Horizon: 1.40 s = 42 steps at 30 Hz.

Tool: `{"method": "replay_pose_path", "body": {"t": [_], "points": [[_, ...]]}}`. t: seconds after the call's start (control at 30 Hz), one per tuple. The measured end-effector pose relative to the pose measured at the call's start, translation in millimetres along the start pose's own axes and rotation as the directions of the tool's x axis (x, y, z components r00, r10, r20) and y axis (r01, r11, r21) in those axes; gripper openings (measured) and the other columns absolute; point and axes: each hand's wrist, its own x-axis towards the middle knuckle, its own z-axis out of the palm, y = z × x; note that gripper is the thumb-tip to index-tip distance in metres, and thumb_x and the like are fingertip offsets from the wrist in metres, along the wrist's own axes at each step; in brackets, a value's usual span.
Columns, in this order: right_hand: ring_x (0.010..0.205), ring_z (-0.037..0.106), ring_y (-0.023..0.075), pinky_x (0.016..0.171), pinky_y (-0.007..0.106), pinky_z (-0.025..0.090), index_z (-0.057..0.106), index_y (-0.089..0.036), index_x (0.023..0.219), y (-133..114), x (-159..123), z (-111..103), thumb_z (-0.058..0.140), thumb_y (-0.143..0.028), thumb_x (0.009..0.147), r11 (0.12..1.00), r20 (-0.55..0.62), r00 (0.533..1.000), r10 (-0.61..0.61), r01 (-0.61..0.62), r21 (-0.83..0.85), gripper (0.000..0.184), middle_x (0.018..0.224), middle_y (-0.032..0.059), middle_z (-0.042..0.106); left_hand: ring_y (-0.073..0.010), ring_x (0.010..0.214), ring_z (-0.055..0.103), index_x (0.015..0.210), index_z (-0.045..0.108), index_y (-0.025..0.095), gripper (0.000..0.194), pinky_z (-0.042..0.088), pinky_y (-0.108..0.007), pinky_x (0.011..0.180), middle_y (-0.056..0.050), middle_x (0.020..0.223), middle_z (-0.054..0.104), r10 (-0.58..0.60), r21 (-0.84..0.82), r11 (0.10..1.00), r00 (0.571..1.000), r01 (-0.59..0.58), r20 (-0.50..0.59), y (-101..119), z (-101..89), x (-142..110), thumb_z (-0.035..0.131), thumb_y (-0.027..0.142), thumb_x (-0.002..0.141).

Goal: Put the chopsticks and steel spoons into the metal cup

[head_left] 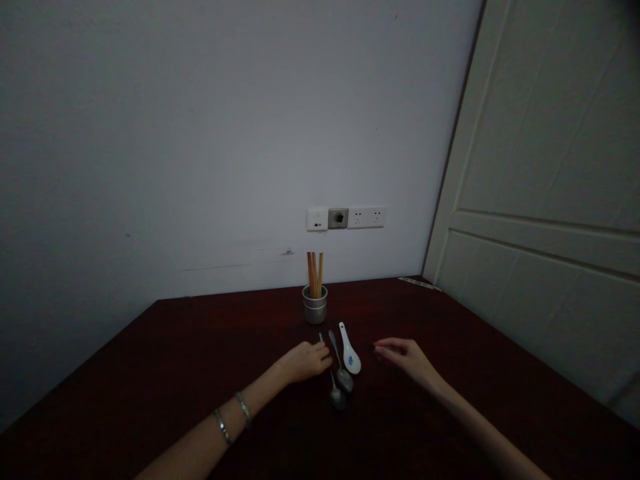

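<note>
At the middle of a dark red table [165, 360], the left hand [306, 361] rests loosely curled, fingertips at the handle of a metal spoon [334, 387]; whether it is pinched cannot be told. The right hand [406, 357] hovers open and empty, just beside a glossy white ceramic spoon [349, 357]. A second steel spoon [341, 367] lies between. A careless nudge could likely scatter the smooth spoons or tip the metal cup [315, 305] of wooden chopsticks [315, 275] nearer the far edge.
</note>
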Motion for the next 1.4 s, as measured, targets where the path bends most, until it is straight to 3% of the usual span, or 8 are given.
{"method": "replay_pose_path", "body": {"t": [0.33, 0.5, 0.6, 0.7, 0.83, 0.97, 1.13, 1.4], "points": [[0.065, 0.059, 0.0157, 0.059, 0.025, 0.045, 0.065, -0.012, 0.083, -7, -1, 3, 0.064, -0.041, 0.063, 1.000, 0.004, 1.000, -0.012, 0.012, -0.003, 0.036, 0.070, 0.0069, 0.066, -0.0140, 0.068, 0.051, 0.084, 0.053, 0.014, 0.012, 0.033, -0.020, 0.045, -0.004, 0.072, 0.055, 0.077, 0.052, 0.996, 0.993, -0.073, -0.090, -5, 3.9, -4, 0.041, 0.014, 0.083], [0.069, 0.060, 0.0161, 0.063, 0.025, 0.046, 0.065, -0.012, 0.084, -24, 1, 1, 0.065, -0.040, 0.063, 0.999, -0.017, 0.999, -0.046, 0.046, 0.016, 0.035, 0.077, 0.0085, 0.067, -0.0140, 0.077, 0.051, 0.089, 0.056, 0.015, 0.017, 0.039, -0.021, 0.054, -0.005, 0.082, 0.058, -0.073, -0.063, 0.996, 0.973, 0.060, -0.221, -18, -11.6, -12, 0.039, 0.018, 0.084], [0.070, 0.061, 0.0167, 0.063, 0.026, 0.047, 0.065, -0.013, 0.085, -38, 5, 2, 0.065, -0.040, 0.063, 0.997, -0.013, 0.997, -0.070, 0.071, 0.021, 0.035, 0.078, 0.0089, 0.067, -0.0140, 0.083, 0.052, 0.092, 0.058, 0.017, 0.020, 0.042, -0.022, 0.065, -0.006, 0.088, 0.061, -0.253, -0.280, 0.946, 0.908, 0.161, -0.334, -26, -28.2, -12, 0.041, 0.021, 0.084], [0.070, 0.061, 0.0168, 0.064, 0.027, 0.048, 0.065, -0.012, 0.086, -52, 11, 6, 0.065, -0.039, 0.064, 0.995, -0.010, 0.996, -0.093, 0.093, 0.042, 0.035, 0.078, 0.0090, 0.067, -0.0126, 0.075, 0.053, 0.088, 0.063, 0.017, 0.019, 0.042, -0.023, 0.067, -0.004, 0.080, 0.063, -0.492, -0.553, 0.801, 0.781, 0.232, -0.385, -30, -43.2, -7, 0.045, 0.021, 0.081], [0.069, 0.061, 0.0164, 0.063, 0.027, 0.048, 0.065, -0.012, 0.085, -71, 20, 17, 0.064, -0.038, 0.065, 0.987, 0.002, 0.989, -0.148, 0.147, 0.057, 0.033, 0.076, 0.0085, 0.066, -0.0107, 0.059, 0.050, 0.080, 0.067, 0.014, 0.019, 0.039, -0.021, 0.055, -0.004, 0.068, 0.060, -0.746, -0.793, 0.538, 0.600, 0.287, -0.289, -30, -52.7, 2, 0.054, 0.026, 0.075], [0.068, 0.061, 0.0162, 0.062, 0.027, 0.048, 0.065, -0.012, 0.084, -89, 25, 31, 0.064, -0.036, 0.065, 0.977, 0.013, 0.977, -0.211, 0.210, 0.043, 0.031, 0.074, 0.0078, 0.067, -0.0107, 0.054, 0.048, 0.074, 0.068, 0.010, 0.023, 0.036, -0.021, 0.051, -0.003, 0.061, 0.060, -0.859, -0.909, 0.328, 0.482, 0.257, -0.174, -29, -53.5, 8, 0.058, 0.031, 0.069], [0.070, 0.061, 0.0177, 0.063, 0.028, 0.048, 0.066, -0.012, 0.084, -106, 35, 50, 0.062, -0.035, 0.065, 0.944, 0.008, 0.944, -0.329, 0.329, -0.001, 0.030, 0.078, 0.0084, 0.068, -0.0112, 0.054, 0.049, 0.073, 0.067, 0.010, 0.025, 0.037, -0.021, 0.051, -0.004, 0.063, 0.062, -0.898, -0.960, 0.187, 0.433, 0.209, -0.080, -26, -57.3, 11, 0.059, 0.033, 0.067], [0.058, 0.059, 0.0159, 0.048, 0.024, 0.045, 0.069, -0.011, 0.077, -116, 57, 83, 0.061, -0.036, 0.065, 0.922, -0.062, 0.921, -0.385, 0.381, -0.068, 0.029, 0.074, 0.0087, 0.068, -0.0116, 0.056, 0.049, 0.074, 0.067, 0.010, 0.023, 0.037, -0.021, 0.053, -0.004, 0.065, 0.062, -0.888, -0.961, 0.178, 0.455, 0.210, -0.065, -22, -57.5, 12, 0.059, 0.030, 0.067]]}}
